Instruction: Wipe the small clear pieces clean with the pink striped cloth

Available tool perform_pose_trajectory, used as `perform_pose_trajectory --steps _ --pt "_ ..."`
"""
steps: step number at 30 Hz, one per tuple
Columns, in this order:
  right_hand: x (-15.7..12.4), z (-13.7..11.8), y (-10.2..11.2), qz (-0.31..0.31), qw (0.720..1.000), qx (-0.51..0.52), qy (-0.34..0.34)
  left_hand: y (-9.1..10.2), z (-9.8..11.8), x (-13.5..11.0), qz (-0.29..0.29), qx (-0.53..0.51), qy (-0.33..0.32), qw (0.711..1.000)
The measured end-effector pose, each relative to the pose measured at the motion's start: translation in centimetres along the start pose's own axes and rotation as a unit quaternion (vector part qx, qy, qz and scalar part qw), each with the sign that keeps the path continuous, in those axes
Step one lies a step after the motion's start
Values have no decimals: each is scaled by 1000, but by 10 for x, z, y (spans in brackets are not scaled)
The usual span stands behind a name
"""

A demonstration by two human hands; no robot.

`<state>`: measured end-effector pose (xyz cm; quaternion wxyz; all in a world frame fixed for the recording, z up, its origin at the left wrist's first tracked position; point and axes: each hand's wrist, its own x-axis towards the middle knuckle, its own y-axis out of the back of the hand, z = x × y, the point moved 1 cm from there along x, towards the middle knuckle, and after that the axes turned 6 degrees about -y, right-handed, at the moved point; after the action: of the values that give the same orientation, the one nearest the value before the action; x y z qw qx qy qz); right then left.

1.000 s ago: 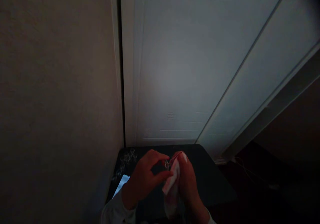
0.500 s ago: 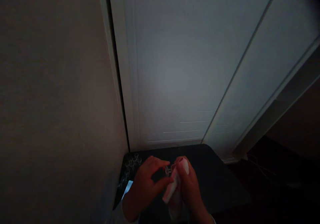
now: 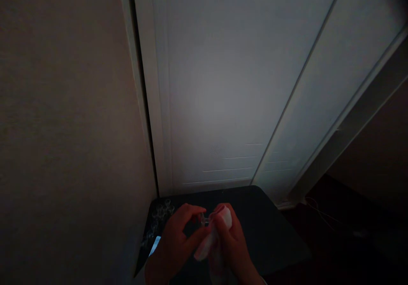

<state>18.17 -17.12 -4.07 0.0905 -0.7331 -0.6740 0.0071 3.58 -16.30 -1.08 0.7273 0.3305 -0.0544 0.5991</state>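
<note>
My left hand [image 3: 175, 238] pinches a small clear glass piece [image 3: 203, 220] between thumb and fingers. It looks like a tiny glass cup with a narrow stem, though the dim light hides its exact shape. My right hand [image 3: 231, 238] is closed on a pink and white cloth [image 3: 204, 246], which wraps the right end of the glass piece. The cloth's loose end hangs below both hands. Left of my left hand, several similar small clear glasses [image 3: 162, 210] stand in a group on the dark tabletop [image 3: 264, 229].
A lit phone-like screen [image 3: 155, 245] lies at the table's left side, partly behind my left wrist. A beige wall [image 3: 73, 128] rises on the left, and white panels [image 3: 216, 85] stand behind the table. A thin white cable [image 3: 321, 213] runs along the dark floor at right.
The whole view has shifted a little, so hands and table sit further left. The cloth has bunched differently around the glass piece. Both hands keep their hold.
</note>
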Motion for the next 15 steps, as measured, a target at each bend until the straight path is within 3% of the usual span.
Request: perform_pose_trajectory --steps 7,15 --pt "0 6 5 -25 1000 -5 -1 -1 3 0 3 -3 16 1000" --pt "-3 -5 3 -20 999 -18 31 -1 3 1 7 -3 22 1000"
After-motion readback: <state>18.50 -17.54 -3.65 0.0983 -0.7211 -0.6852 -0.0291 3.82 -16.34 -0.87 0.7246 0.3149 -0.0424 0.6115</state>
